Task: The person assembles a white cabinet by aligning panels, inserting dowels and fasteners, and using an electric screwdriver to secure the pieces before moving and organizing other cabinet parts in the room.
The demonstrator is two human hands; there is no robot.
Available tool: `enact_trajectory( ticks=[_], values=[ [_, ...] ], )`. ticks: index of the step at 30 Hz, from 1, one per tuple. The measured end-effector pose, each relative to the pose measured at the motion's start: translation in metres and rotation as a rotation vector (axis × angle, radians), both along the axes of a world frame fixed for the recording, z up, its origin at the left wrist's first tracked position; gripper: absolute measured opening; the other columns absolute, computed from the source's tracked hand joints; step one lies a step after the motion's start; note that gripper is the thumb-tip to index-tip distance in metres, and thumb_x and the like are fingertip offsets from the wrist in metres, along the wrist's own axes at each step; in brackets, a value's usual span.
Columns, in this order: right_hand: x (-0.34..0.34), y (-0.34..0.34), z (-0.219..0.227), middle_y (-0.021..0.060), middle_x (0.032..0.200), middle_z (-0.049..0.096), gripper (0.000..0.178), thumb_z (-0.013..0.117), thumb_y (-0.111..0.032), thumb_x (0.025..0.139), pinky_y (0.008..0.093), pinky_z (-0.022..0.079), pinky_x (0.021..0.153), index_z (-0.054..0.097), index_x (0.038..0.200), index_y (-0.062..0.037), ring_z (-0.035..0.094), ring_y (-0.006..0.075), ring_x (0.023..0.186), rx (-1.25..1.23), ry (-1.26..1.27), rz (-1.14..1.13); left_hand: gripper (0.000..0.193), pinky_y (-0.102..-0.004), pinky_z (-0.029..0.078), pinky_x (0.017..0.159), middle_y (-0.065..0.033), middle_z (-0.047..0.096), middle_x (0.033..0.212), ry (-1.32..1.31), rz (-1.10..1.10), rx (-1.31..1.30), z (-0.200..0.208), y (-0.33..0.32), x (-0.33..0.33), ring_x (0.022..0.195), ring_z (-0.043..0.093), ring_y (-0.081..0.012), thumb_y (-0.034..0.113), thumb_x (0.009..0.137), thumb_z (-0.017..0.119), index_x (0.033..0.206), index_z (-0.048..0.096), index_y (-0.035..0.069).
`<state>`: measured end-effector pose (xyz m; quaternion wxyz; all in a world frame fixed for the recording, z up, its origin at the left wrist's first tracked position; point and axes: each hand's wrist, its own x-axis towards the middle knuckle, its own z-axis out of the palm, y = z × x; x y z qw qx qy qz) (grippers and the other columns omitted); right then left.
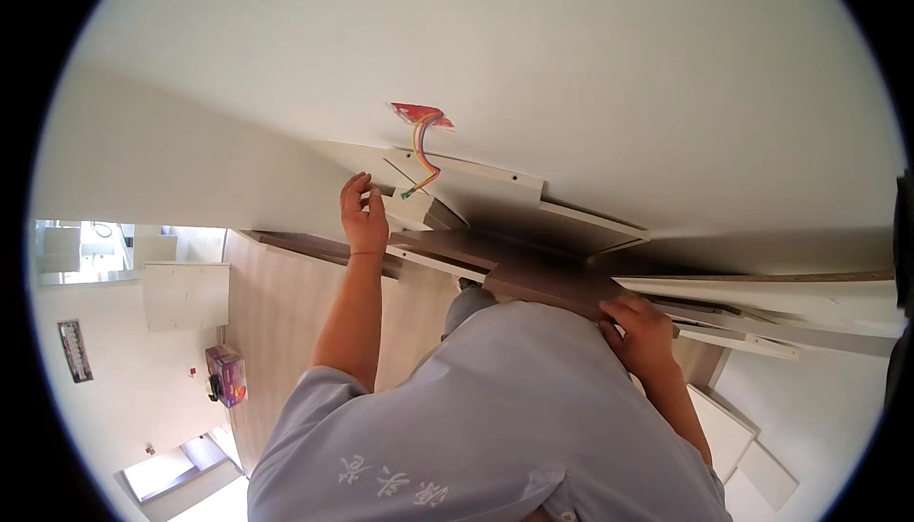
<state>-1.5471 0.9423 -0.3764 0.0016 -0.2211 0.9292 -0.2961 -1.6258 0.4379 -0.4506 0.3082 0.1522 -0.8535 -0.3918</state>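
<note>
My left hand [366,219] is raised near the wall with its fingers loosely bent and apart; I see nothing in it. Close by are the end of a white board [419,210] and a bundle of coloured wires [424,152], which hangs from a red-edged wall opening. My right hand [640,333] has its fingers curled over the edge of a brown panel [547,286] in front of my body. Part of that panel is hidden by my shirt. Several white panels [476,184] lean against the wall beyond it.
More boards [762,331] are stacked along the wall at right, and white panels [738,436] lie behind them. Wood-look flooring [281,322] runs at left. A purple box [226,376] stands on it by the far wall, which carries a breaker panel [74,351].
</note>
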Motion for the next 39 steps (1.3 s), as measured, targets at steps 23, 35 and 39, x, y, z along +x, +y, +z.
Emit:
enact_trajectory(
  ticks=[23, 35, 39],
  values=[
    [-0.024, -0.006, -0.006, 0.0083, 0.105, 0.074, 0.024, 0.079, -0.016, 0.083, 0.0406, 0.058, 0.083, 0.076, 0.106, -0.01, 0.071, 0.0298, 0.095, 0.047, 0.082, 0.011, 0.037, -0.0416, 0.054, 0.097, -0.0175, 0.074, 0.116, -1.056, 0.31, 0.569, -0.232, 0.022, 0.314, 0.111, 0.069, -0.0329, 0.028, 0.091, 0.069, 0.119, 0.073, 0.005],
    [-0.037, -0.006, -0.023, 0.018, 0.128, 0.065, 0.054, 0.075, -0.021, 0.083, 0.048, 0.052, 0.098, 0.063, 0.134, -0.0088, 0.063, 0.0376, 0.115, 0.229, 0.144, -0.077, 0.038, -0.0418, 0.054, 0.096, -0.0182, 0.074, 0.115, -0.885, 0.222, 0.473, -0.226, 0.025, 0.28, 0.111, 0.07, -0.0337, 0.032, 0.092, 0.069, 0.118, 0.072, 0.006],
    [-0.036, -0.013, -0.035, 0.0213, 0.143, 0.054, 0.071, 0.075, -0.018, 0.081, 0.0519, 0.044, 0.109, 0.049, 0.146, -0.0046, 0.051, 0.0418, 0.131, 0.303, 0.185, -0.121, 0.038, -0.0421, 0.054, 0.097, -0.0182, 0.073, 0.119, -0.796, 0.161, 0.395, -0.177, 0.01, 0.231, 0.112, 0.069, -0.0342, 0.031, 0.093, 0.067, 0.121, 0.071, 0.005]
  ],
)
